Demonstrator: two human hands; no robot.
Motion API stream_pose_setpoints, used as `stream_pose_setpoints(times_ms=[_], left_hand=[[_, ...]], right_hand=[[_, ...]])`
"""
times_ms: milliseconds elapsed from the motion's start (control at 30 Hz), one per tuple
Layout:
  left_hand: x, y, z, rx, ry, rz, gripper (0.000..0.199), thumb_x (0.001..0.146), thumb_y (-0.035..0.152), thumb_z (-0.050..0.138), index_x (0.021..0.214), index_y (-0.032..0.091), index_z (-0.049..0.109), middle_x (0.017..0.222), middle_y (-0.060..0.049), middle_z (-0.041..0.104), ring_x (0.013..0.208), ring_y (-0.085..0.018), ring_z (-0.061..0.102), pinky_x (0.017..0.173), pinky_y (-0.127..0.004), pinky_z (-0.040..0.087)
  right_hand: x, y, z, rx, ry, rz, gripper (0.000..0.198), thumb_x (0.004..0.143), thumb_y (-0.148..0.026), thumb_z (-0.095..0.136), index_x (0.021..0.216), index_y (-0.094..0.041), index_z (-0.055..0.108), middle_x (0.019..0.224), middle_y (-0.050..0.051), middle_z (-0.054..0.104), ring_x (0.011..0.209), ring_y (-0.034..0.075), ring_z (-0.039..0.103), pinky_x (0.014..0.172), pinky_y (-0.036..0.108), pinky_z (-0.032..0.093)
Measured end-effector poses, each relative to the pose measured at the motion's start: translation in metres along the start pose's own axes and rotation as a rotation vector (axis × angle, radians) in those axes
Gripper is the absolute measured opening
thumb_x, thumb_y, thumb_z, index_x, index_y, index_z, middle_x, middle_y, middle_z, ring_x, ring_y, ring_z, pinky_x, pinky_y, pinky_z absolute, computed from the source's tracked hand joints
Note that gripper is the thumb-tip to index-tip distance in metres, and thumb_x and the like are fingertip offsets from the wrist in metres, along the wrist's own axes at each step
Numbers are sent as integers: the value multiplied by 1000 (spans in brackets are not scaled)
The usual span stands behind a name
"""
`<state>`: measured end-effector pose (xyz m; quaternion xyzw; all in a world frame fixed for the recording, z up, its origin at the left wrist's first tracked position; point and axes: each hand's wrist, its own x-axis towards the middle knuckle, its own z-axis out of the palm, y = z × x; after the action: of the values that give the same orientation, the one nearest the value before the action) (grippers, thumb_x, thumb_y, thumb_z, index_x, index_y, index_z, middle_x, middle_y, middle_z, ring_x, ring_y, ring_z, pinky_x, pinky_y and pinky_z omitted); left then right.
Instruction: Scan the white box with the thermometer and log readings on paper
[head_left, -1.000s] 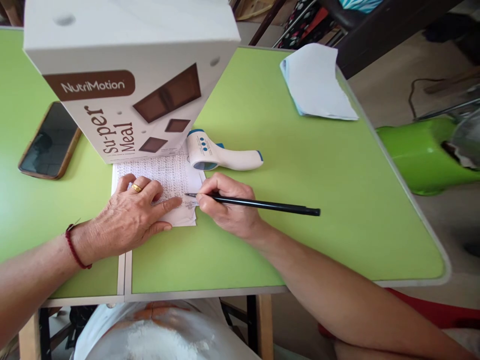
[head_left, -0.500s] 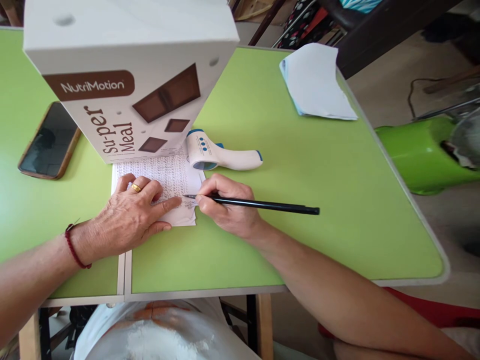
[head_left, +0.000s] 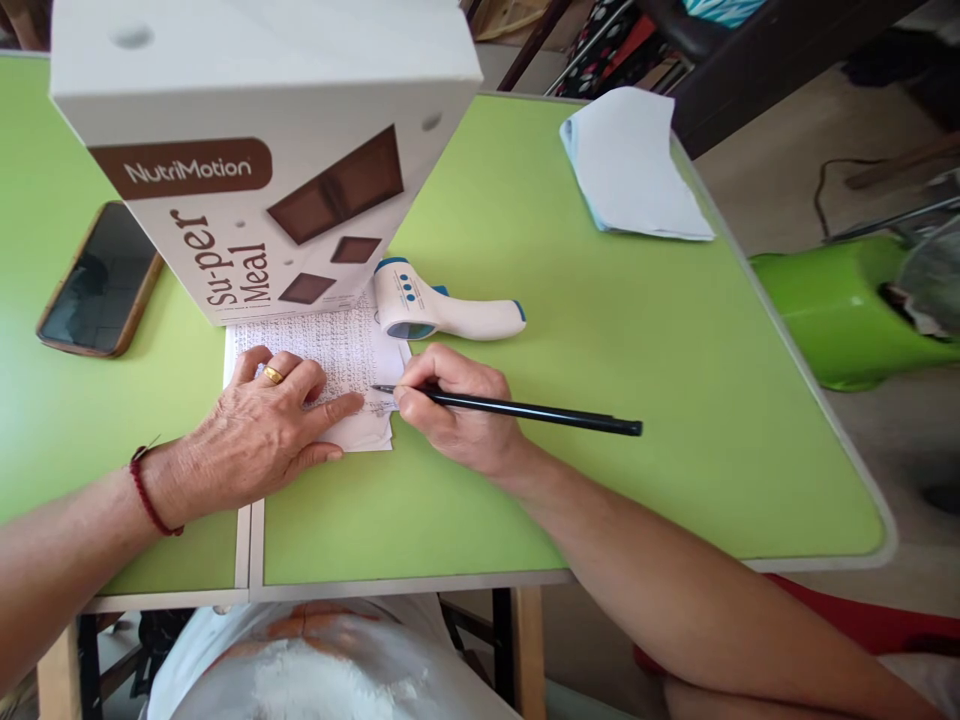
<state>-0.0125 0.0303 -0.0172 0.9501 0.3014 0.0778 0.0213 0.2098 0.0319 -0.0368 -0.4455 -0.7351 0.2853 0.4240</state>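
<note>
My left hand (head_left: 266,425) lies spread on a sheet of paper (head_left: 330,345) covered in dense handwriting, pressing it to the table. A ring and a red bracelet are on that hand and wrist. Pinched in my right hand (head_left: 457,405) is a black pen (head_left: 540,411), its tip at the right part of the writing, close to my left index finger. Just beyond the right hand lies a white and blue infrared thermometer (head_left: 446,305), partly over the paper. A tall white box (head_left: 285,210) marked NutriMotion stands at the paper's far edge, which it hides.
A phone (head_left: 101,280) in a brown case lies left of the box on the green table (head_left: 637,330). Folded white paper (head_left: 634,165) rests near the far right edge. Beyond that edge stands a green bin (head_left: 832,310). A seam crosses the table near my left wrist.
My right hand and the pen tip have shifted very slightly away from me and to the right along the writing. The left hand stays in place.
</note>
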Motion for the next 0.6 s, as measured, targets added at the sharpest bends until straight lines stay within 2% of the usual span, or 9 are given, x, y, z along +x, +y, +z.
stream_pose_setpoints(times_ms=[267,433,600], left_hand=[[-1,0,-1,-2,-11,-2,43,94,46,50,129,23,55,92,-10,49,85,-28,42,82,-47,36],[-2,-2,2,-2,8,18,43,95,48,46,128,22,55,95,-10,50,86,-28,42,81,-48,37],[-2,-2,1,-4,14,21,42,96,48,44,128,21,54,94,-10,50,85,-28,42,79,-48,37]], right_hand=[[0,1,-1,3,-22,-7,17,72,-14,54,59,-21,46,50,-6,50,44,7,43,42,20,35],[-1,2,-2,12,47,46,17,73,-16,55,59,-21,47,49,-6,50,44,8,44,42,22,36],[-1,2,-2,17,34,60,17,72,-16,55,59,-21,46,48,-6,48,43,8,42,41,21,34]])
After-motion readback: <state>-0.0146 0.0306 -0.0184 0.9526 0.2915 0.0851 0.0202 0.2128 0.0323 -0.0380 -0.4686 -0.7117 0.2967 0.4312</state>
